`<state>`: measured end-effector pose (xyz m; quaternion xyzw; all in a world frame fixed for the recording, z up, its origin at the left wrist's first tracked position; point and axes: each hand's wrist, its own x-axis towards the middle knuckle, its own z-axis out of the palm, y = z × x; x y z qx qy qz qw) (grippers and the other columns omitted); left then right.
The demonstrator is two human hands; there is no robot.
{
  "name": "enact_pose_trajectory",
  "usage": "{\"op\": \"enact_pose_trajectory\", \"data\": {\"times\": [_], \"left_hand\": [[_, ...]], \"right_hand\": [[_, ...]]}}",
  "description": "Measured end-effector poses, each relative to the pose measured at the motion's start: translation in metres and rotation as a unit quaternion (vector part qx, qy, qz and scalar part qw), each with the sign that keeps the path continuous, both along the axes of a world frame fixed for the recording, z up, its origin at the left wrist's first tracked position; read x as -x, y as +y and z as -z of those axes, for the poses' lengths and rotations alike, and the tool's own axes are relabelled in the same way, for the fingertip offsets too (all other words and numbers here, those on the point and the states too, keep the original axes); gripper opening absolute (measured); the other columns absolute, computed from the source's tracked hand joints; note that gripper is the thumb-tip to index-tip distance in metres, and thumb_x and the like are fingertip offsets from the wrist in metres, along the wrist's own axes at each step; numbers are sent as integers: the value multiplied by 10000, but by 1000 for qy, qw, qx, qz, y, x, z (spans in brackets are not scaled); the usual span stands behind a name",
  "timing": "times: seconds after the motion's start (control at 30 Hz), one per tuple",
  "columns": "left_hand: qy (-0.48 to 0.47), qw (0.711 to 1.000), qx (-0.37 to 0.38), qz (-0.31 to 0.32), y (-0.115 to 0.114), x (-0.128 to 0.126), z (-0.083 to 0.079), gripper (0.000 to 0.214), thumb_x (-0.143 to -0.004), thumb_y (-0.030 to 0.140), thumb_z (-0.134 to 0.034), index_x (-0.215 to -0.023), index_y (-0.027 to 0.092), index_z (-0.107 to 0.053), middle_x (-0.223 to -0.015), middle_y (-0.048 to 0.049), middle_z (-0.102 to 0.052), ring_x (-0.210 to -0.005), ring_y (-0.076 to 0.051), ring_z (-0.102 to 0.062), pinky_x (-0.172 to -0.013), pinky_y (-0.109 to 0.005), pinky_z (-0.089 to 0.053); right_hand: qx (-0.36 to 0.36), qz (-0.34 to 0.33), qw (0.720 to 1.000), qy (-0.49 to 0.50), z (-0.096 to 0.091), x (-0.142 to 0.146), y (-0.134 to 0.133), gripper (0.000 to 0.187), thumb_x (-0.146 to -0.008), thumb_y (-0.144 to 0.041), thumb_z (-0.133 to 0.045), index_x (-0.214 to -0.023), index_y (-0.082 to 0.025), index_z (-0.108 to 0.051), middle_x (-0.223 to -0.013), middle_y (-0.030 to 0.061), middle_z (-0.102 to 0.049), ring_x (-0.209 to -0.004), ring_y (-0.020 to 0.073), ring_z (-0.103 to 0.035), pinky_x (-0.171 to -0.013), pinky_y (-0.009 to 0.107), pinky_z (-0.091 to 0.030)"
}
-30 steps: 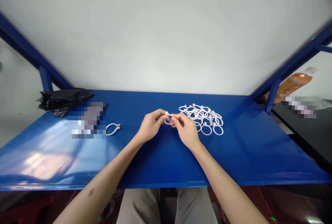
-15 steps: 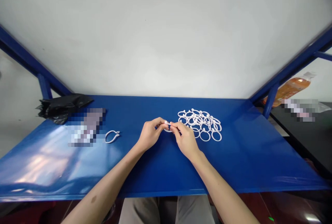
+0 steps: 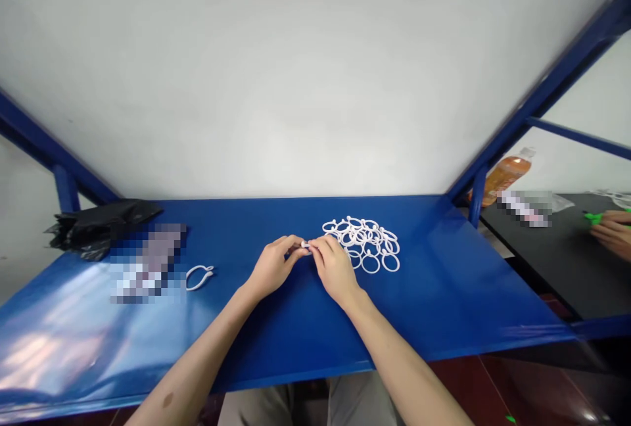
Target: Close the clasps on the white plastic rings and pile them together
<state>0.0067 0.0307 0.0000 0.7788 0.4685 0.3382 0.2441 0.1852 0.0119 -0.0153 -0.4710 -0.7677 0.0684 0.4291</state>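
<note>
My left hand (image 3: pixel 274 266) pinches one end of a small white plastic ring (image 3: pixel 305 245) between thumb and fingertips. From the other side, the fingertips of my right hand (image 3: pixel 334 265) close on the same ring, so most of it is covered. Just beyond and to the right of my right hand lies a pile of white rings (image 3: pixel 371 263), several overlapping, each with a little round knob. A single ring with its ends apart (image 3: pixel 198 277) rests on the blue table (image 3: pixel 276 340), well left of my left hand.
A black plastic bag (image 3: pixel 103 222) and a blurred-out item (image 3: pixel 158 258) lie on the left. Blue frame bars (image 3: pixel 477 197) rise at the sides. On a black table at right are an orange drink bottle (image 3: pixel 507 175) and another person's hand (image 3: pixel 614 232) near something green.
The view has turned rightward, bringing in another person's hand at the right edge. Both my hands stay together on the ring, and less of its loop shows now.
</note>
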Motion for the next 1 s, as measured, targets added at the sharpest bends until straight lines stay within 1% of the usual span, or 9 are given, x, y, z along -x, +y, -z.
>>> {"op": "enact_pose_trajectory", "data": {"times": [0.1,0.23,0.4,0.5,0.57,0.63,0.77,0.87,1.0], "left_hand": [[32,999,-27,3,-2,-2,4,262,-970,400,-515,-1110,247,-676,-1063,-56,-745,-917,-200,-689,-871,-342,-535],[96,992,-81,-26,-8,11,1,298,-1001,415,-465,-1115,243,-682,-1131,-66,-741,-1001,-229,-671,-987,-405,-496],[217,955,-117,-163,-27,74,-8,360,-998,427,-416,-1193,243,-657,-1171,-89,-722,-1102,-294,-615,-1009,-439,-457],[299,912,-91,-266,-46,113,-3,413,-981,403,-383,-1269,239,-629,-1282,-114,-669,-1171,-346,-573,-997,-479,-443],[341,889,-70,-299,-57,129,5,449,-980,393,-351,-1299,221,-615,-1342,-129,-631,-1198,-378,-551,-969,-502,-449],[361,881,-56,-301,-65,136,13,450,-978,392,-351,-1280,213,-632,-1337,-133,-628,-1190,-373,-555,-963,-492,-453],[350,894,-67,-272,-66,133,24,411,-987,396,-372,-1210,229,-674,-1271,-110,-663,-1122,-330,-577,-946,-460,-460],[330,907,-89,-246,-61,125,28,410,-990,427,-395,-1184,212,-686,-1234,-111,-674,-1063,-305,-585,-914,-445,-468],[319,915,-110,-222,-58,114,34,426,-977,447,-445,-1271,219,-652,-1268,-104,-654,-1091,-305,-571,-900,-442,-472]], "right_hand": [[-19,20,1000,4,-2,-11,3,265,-1035,-236,-450,-1115,-240,-703,-996,92,-677,-963,230,-662,-887,397,-572],[-35,79,996,18,-4,-45,-8,276,-1034,-248,-450,-1142,-239,-704,-973,88,-679,-931,232,-642,-846,392,-559],[-50,182,982,-1,3,-97,-33,217,-1013,-281,-490,-1036,-219,-696,-989,94,-711,-961,271,-614,-895,450,-514],[-34,234,972,-12,9,-113,-39,212,-1001,-303,-506,-977,-214,-696,-968,105,-716,-917,285,-581,-853,459,-507],[-28,241,970,-15,11,-115,-37,218,-996,-310,-515,-966,-211,-707,-968,107,-713,-915,287,-568,-844,455,-505],[-26,227,973,-18,13,-114,-32,230,-999,-312,-518,-973,-214,-724,-976,103,-710,-928,283,-560,-849,448,-505],[-29,203,978,-27,14,-111,-22,254,-1005,-316,-525,-1000,-224,-761,-977,96,-703,-930,268,-544,-831,420,-516],[-41,213,976,-37,16,-113,-19,259,-1005,-307,-531,-1038,-226,-775,-968,90,-696,-921,257,-540,-819,399,-520],[-64,234,969,-40,17,-116,-25,251,-1004,-282,-536,-1084,-214,-764,-976,90,-693,-936,251,-544,-832,391,-522]]}}
